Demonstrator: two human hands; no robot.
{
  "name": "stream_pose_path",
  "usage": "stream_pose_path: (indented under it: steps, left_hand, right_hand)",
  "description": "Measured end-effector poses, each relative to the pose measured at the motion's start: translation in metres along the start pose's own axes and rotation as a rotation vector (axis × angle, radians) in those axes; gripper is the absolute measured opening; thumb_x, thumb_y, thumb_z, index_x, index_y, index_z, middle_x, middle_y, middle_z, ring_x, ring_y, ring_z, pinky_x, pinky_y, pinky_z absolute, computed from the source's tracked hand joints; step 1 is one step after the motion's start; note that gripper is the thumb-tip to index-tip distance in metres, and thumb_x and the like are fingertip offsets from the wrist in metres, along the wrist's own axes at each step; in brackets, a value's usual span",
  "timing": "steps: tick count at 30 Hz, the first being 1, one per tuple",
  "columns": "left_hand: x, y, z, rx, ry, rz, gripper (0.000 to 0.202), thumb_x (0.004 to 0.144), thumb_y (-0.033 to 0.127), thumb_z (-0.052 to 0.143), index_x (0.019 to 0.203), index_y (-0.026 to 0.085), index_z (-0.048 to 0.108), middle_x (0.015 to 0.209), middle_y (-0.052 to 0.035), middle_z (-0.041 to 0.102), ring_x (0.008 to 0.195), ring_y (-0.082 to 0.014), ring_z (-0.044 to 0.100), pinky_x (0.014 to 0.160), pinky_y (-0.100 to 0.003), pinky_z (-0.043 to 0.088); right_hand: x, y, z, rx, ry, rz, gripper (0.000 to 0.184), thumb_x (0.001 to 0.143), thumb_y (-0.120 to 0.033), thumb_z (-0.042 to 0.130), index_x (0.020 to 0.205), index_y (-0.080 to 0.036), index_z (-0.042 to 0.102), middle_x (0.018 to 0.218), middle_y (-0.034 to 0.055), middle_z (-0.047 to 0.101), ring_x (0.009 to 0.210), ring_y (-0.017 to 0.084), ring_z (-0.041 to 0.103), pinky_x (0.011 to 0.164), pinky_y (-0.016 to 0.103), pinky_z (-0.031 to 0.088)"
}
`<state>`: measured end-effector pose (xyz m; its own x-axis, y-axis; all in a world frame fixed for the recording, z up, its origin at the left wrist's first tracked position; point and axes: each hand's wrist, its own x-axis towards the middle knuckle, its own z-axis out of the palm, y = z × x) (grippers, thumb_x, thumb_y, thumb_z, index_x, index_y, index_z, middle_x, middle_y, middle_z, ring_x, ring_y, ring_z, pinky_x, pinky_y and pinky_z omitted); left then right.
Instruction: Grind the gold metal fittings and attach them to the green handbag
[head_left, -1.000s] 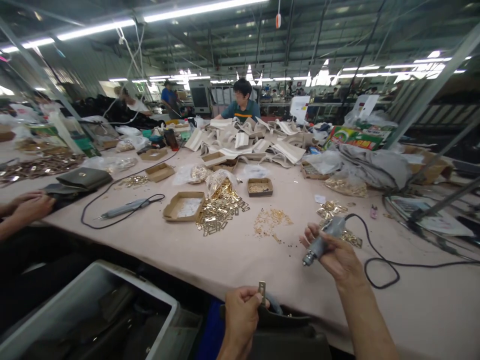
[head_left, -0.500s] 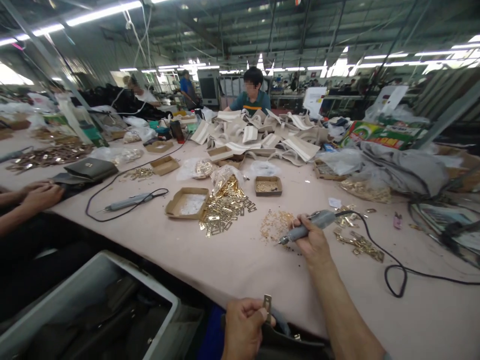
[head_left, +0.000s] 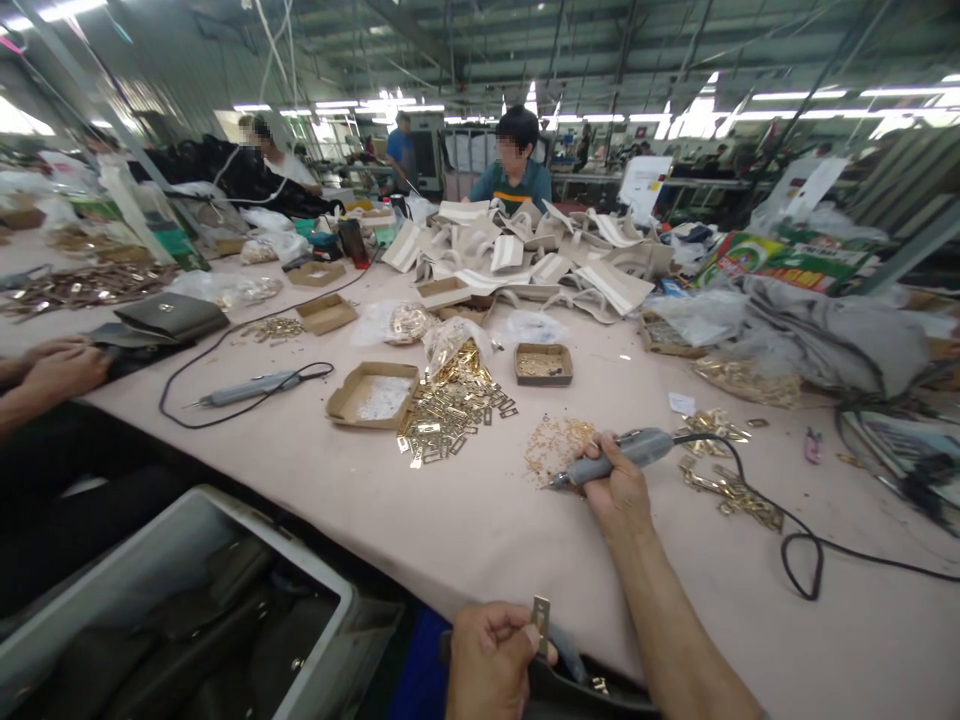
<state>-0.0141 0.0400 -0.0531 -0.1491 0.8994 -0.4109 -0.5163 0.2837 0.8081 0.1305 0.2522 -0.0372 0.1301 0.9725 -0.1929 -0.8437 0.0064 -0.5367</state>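
My right hand [head_left: 616,492] is closed around a grey corded electric screwdriver [head_left: 611,460], its tip pointing left into a small heap of gold screws [head_left: 556,445] on the pink table [head_left: 450,520]. Low at the table's near edge, my left hand [head_left: 487,655] pinches a small metal plate [head_left: 540,612] upright above a dark bag [head_left: 585,690] in my lap. The tool's black cord [head_left: 795,545] loops off to the right.
A pile of gold buckles [head_left: 450,405], cardboard trays [head_left: 373,393], a second grey screwdriver [head_left: 247,388] and more gold hardware [head_left: 731,490] lie on the table. A co-worker's hands [head_left: 56,370] rest at left by dark wallets. A grey bin [head_left: 187,620] stands below. Another person sits across behind white bag parts [head_left: 525,265].
My right hand swung the screwdriver from tip-down near me out to the left, so its tip now rests at the screw heap. My left hand kept hold of the plate.
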Motion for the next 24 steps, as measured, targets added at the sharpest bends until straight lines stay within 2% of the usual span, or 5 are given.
stream_pose_path:
  steps: [8,14,24]
  left_hand:
    - [0.0017,-0.0029,-0.0039,0.040,-0.036,-0.013,0.025,0.063,0.034,0.083,0.060,0.011,0.075,0.055,-0.0118,0.071,0.051,-0.0202,0.062,0.057,-0.028,0.045]
    - [0.0000,-0.0012,-0.0010,-0.003,0.003,-0.021,0.018,0.062,0.029,0.080,0.061,0.011,0.076,0.054,-0.0111,0.070,0.050,-0.0195,0.061,0.056,-0.028,0.043]
    - [0.0013,-0.0039,-0.0034,-0.007,-0.017,-0.021,0.021,0.063,0.029,0.081,0.065,0.008,0.078,0.056,-0.0134,0.072,0.051,-0.0201,0.063,0.056,-0.027,0.043]
  right_hand:
    - [-0.0006,0.0033,0.0018,-0.031,0.004,-0.011,0.040,0.068,-0.017,0.090,0.090,-0.021,0.057,0.080,-0.0073,0.057,0.062,0.008,0.053,0.068,0.028,0.058]
    - [0.0002,0.0031,0.0002,-0.051,-0.023,-0.014,0.041,0.068,-0.021,0.091,0.090,-0.022,0.055,0.080,-0.0081,0.057,0.062,0.007,0.054,0.071,0.029,0.058]
    - [-0.0030,-0.0004,0.0035,-0.020,-0.010,-0.009,0.041,0.068,-0.016,0.090,0.090,-0.021,0.056,0.081,-0.0076,0.057,0.064,0.007,0.054,0.070,0.027,0.058]
